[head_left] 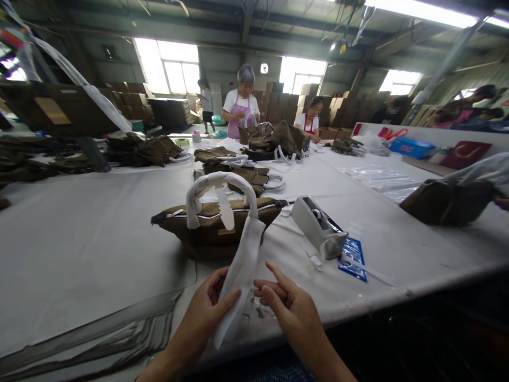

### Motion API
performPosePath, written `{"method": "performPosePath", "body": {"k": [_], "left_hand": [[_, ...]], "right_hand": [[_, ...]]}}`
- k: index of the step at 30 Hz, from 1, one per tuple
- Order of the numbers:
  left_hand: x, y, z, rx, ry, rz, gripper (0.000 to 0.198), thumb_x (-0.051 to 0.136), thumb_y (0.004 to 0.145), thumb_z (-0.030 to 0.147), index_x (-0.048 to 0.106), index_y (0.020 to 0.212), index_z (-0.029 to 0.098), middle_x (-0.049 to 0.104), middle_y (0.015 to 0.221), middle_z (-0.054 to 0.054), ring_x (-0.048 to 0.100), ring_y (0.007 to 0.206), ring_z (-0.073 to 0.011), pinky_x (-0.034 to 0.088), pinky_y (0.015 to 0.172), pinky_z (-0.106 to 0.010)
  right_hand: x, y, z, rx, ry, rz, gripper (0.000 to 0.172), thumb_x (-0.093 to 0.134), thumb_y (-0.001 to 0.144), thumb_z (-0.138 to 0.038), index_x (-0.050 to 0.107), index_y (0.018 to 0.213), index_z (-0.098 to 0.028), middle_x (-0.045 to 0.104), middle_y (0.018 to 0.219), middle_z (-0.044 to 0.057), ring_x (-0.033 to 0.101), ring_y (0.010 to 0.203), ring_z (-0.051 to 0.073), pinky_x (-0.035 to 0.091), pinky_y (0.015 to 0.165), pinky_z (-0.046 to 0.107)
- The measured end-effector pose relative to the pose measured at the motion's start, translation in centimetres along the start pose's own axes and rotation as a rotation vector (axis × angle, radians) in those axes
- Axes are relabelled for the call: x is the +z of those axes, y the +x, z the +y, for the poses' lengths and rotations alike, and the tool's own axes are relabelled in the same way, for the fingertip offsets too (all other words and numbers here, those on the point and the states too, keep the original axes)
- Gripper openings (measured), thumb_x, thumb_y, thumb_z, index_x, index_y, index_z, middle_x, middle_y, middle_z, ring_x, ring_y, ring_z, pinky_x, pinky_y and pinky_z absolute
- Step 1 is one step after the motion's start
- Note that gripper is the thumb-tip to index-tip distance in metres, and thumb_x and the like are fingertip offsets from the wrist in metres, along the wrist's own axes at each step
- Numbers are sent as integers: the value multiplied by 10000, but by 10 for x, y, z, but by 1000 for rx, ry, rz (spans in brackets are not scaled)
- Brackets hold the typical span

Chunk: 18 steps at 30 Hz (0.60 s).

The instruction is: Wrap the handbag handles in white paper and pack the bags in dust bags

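A dark olive handbag (191,239) with a zipped top stands upright on the white-covered table before me. Its arched handle (217,178) is wrapped in white paper. From the handle's right end a white paper strip (248,249) runs down toward me. My left hand (212,302) grips this strip between thumb and fingers near its lower part. My right hand (284,297) is just right of the strip, fingers apart, with nothing visible in it. A grey tape dispenser (318,225) sits to the right of the bag.
A blue-and-white printed packet (353,260) lies beside the dispenser. Grey strips (135,334) are stacked at the front left. More olive bags (254,178) lie farther back, and another bag (445,201) stands at right. Co-workers (242,109) are across the table.
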State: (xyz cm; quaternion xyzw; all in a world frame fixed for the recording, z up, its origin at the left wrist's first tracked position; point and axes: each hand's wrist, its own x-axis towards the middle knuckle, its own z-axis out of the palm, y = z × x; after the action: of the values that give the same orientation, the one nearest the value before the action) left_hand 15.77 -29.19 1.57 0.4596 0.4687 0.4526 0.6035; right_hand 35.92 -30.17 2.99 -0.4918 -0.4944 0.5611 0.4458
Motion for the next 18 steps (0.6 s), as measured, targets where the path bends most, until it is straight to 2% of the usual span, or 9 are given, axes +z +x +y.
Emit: {"method": "performPosePath", "body": {"k": [2, 5, 7, 9, 10, 12, 15, 16, 18], "left_hand": [[6, 2, -2, 36, 10, -34, 509, 769, 813, 419, 601, 1236, 193, 681, 1278, -107, 647, 1171, -295, 530, 997, -364], [12, 5, -6, 97, 17, -59, 544, 758, 827, 414, 562, 1285, 197, 643, 1338, -129, 656, 1159, -296, 546, 975, -365], [8, 4, -5, 118, 36, -88, 631, 759, 825, 425, 504, 1363, 219, 575, 1424, -139, 687, 1093, -285, 576, 914, -365], [-6, 1, 1, 124, 112, -61, 648, 740, 835, 456, 492, 1392, 234, 567, 1431, -134, 708, 1023, -267, 585, 874, -362], [-16, -1, 6, 132, 173, 11, 612, 721, 849, 475, 519, 1373, 233, 608, 1379, -124, 708, 1006, -259, 579, 874, -356], [-43, -1, 20, 203, 297, 291, 509, 682, 875, 500, 591, 1299, 233, 690, 1225, -89, 691, 1032, -247, 547, 914, -334], [-83, 15, 41, 441, 274, 749, 446, 686, 881, 480, 613, 1267, 268, 657, 1282, -38, 608, 1203, -227, 472, 1021, -297], [-94, 26, 47, 492, 181, 815, 445, 682, 888, 471, 600, 1282, 281, 609, 1364, -22, 556, 1278, -217, 440, 1060, -285], [-109, 50, 55, 471, -29, 784, 437, 621, 921, 500, 597, 1286, 261, 573, 1424, -30, 500, 1346, -216, 421, 1087, -299]], "right_hand": [[16, 1, -1, 32, 141, -96, 805, 712, 856, -510, 377, 1513, -184, 725, 1194, 107, 702, 1063, 254, 547, 940, 378], [36, 10, -5, 61, 287, -147, 644, 750, 826, -477, 560, 1368, -185, 765, 1047, 78, 734, 915, 259, 570, 873, 386], [38, 18, -6, 84, 335, -135, 514, 769, 805, -473, 670, 1204, -163, 773, 962, 83, 739, 833, 267, 584, 817, 386], [27, 27, -4, 77, 325, -125, 492, 764, 804, -492, 696, 1142, -142, 770, 969, 108, 739, 851, 290, 586, 822, 408], [17, 32, -2, 51, 283, -112, 520, 754, 809, -505, 685, 1171, -138, 764, 1015, 125, 735, 901, 308, 582, 850, 430], [-5, 40, 4, -47, 106, -12, 621, 725, 826, -526, 616, 1304, -144, 716, 1185, 160, 698, 1054, 339, 556, 933, 485], [-25, 46, 12, -324, -293, 288, 669, 662, 879, -491, 483, 1454, -199, 550, 1442, 155, 559, 1289, 352, 470, 1058, 559], [-25, 46, 14, -441, -413, 363, 605, 632, 908, -450, 487, 1450, -225, 532, 1462, 133, 524, 1328, 339, 437, 1095, 565], [-15, 45, 15, -641, -576, 381, 470, 565, 959, -356, 522, 1419, -271, 553, 1443, 91, 494, 1361, 298, 392, 1146, 538]]}}
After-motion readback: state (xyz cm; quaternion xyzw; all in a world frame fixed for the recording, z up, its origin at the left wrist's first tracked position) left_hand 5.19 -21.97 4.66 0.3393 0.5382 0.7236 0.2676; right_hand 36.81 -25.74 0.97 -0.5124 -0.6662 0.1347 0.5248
